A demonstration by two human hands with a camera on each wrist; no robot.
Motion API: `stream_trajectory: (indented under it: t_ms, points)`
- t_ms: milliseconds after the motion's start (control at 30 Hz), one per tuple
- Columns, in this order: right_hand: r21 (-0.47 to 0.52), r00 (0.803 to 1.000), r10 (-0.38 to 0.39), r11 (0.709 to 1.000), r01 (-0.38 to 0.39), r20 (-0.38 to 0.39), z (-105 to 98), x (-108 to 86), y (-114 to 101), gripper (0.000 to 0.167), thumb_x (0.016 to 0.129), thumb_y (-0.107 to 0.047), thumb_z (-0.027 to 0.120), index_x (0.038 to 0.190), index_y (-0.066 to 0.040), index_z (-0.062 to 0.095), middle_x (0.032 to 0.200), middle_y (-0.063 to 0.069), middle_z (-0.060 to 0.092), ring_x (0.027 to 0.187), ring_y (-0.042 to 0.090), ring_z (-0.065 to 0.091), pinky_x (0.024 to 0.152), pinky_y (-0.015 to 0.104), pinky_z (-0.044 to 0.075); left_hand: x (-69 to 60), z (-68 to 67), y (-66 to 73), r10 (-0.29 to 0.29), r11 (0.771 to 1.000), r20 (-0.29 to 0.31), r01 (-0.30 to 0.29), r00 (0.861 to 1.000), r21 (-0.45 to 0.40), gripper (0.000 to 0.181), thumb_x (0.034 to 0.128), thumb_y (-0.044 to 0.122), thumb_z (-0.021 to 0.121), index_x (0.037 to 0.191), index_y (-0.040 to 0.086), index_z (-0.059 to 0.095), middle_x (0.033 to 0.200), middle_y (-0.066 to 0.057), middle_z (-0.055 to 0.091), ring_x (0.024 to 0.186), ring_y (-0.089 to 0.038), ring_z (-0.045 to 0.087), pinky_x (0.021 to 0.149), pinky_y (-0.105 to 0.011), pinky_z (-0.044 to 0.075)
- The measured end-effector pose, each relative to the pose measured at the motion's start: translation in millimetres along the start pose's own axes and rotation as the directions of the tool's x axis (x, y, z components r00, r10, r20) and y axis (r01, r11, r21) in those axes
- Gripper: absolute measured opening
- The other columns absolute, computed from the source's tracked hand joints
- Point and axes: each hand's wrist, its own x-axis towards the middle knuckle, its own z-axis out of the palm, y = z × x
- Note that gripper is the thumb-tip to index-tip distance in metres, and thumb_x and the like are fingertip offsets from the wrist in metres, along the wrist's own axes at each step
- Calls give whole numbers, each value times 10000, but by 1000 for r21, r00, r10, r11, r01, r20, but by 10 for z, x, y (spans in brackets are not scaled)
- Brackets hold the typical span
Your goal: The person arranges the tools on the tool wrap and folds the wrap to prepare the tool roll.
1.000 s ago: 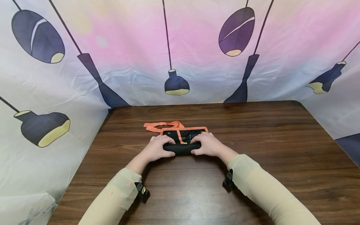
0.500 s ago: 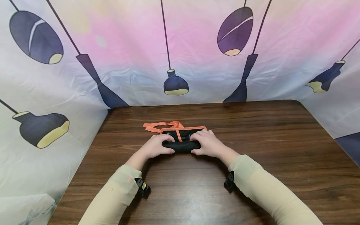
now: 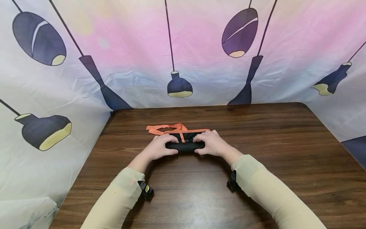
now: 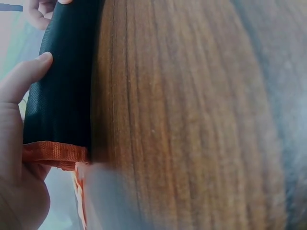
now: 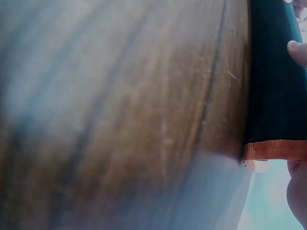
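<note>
A black fabric tool roll (image 3: 185, 147) with orange edging lies on the table, its near part rolled into a thick cylinder and a narrow flat strip showing behind. My left hand (image 3: 160, 147) grips the left end of the cylinder, thumb on the near side and fingers over the top. At the right end my right hand (image 3: 213, 144) holds it the same way. In the left wrist view the thumb (image 4: 29, 76) presses on the black fabric (image 4: 64, 86), and orange binding (image 4: 57, 153) edges that end. The right wrist view shows the other bound end (image 5: 276, 149). Whatever is inside is hidden.
Two orange ties (image 3: 164, 128) trail from the far left of the roll across the brown wooden table (image 3: 257, 127). Behind the table hangs a cloth backdrop (image 3: 137, 63) printed with lamps. Small black cameras (image 3: 146, 190) sit at both wrists.
Both hands have rolled the cylinder a little farther away from me. Less of the flat black strip shows behind it, and its yellow piece is out of sight. The orange ties have stayed put.
</note>
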Motion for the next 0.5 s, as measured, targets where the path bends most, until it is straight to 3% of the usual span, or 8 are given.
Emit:
stream_trajectory:
  t_ms: [267,500]
  points:
    - [115,997,60,991,-65,52,-42,77,53,325,790,-362,699,1076,-213,657,1016,-67,656,1018,180,556,833,406,321,35,-30,39,20,991,-62,-11,998,135,359,765,411,719,1083,254,662,1128,21,554,1104,-223,457,892,-487,257]
    - [222,979,158,958,-183,129,-65,155,122,326,792,-361,689,1082,-217,662,1054,-35,638,1003,172,550,894,417,388,102,-48,35,-27,993,-58,33,998,116,337,793,401,708,1088,241,674,1141,28,578,1112,-227,463,889,-488,257]
